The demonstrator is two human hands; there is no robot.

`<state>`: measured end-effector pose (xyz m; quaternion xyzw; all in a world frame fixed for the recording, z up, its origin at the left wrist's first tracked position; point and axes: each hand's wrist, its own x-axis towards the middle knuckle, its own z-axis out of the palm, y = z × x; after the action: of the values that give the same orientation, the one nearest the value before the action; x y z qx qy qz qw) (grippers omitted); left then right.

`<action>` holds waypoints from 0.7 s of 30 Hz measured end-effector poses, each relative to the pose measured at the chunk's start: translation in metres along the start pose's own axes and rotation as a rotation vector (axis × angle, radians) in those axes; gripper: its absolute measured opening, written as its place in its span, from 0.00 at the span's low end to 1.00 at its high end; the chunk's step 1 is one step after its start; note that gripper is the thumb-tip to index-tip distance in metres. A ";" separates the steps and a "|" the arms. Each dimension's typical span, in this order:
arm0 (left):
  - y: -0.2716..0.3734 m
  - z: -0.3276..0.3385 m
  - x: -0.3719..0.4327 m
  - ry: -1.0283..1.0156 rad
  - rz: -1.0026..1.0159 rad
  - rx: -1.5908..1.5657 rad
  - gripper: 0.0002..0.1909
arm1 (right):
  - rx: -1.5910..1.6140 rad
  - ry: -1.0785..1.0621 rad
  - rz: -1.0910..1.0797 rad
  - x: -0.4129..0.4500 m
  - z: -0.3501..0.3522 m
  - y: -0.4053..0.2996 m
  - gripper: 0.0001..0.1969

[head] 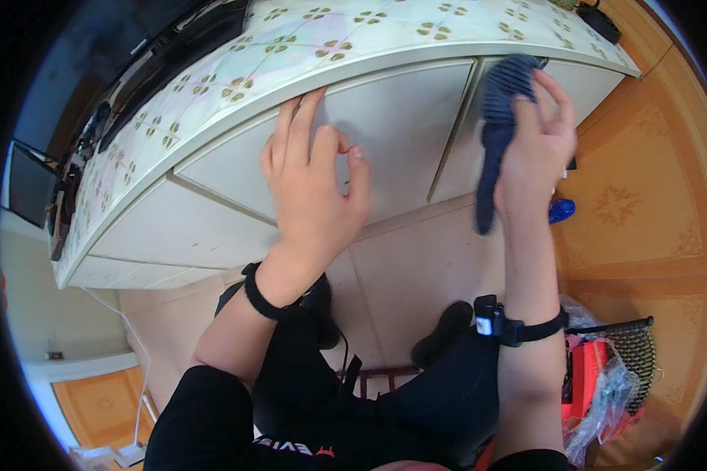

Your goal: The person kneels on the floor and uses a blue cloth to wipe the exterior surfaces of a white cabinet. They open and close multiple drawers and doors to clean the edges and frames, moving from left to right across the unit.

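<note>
My right hand (536,147) pinches a dark blue ribbed cloth (501,97) between thumb and fingers. It is close to the upper part of a white cabinet door on the right, and one end of the cloth hangs down in a strip. My left hand (315,182) has two fingertips at the top edge of the middle white cabinet door (400,135), just beneath the countertop's lip. Its index finger and thumb curve towards each other, and I see nothing held in that hand. Above runs a tiled countertop (377,35) with a brown clover pattern.
A black television (171,65) stands on the countertop at left. Orange-brown wooden doors (630,194) rise at right, with a blue shoe-like item (561,211) near their foot. A woven bag (636,365) and clear plastic lie beside my right forearm. A white cable (132,329) hangs at left.
</note>
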<state>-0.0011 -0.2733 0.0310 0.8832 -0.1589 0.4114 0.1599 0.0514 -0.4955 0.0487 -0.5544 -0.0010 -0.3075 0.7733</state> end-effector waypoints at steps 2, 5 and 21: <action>-0.002 -0.005 -0.002 -0.024 0.010 0.020 0.06 | -0.150 -0.169 0.028 -0.012 0.012 0.005 0.23; -0.005 0.000 0.001 0.002 0.026 -0.016 0.05 | -0.426 -0.231 -0.230 -0.016 0.015 0.027 0.29; 0.001 0.006 0.000 -0.016 0.066 -0.051 0.01 | -0.784 -0.303 -0.554 -0.033 0.011 0.030 0.30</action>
<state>0.0019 -0.2768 0.0275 0.8764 -0.1997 0.4049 0.1674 0.0422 -0.4645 0.0162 -0.8205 -0.1448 -0.3947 0.3874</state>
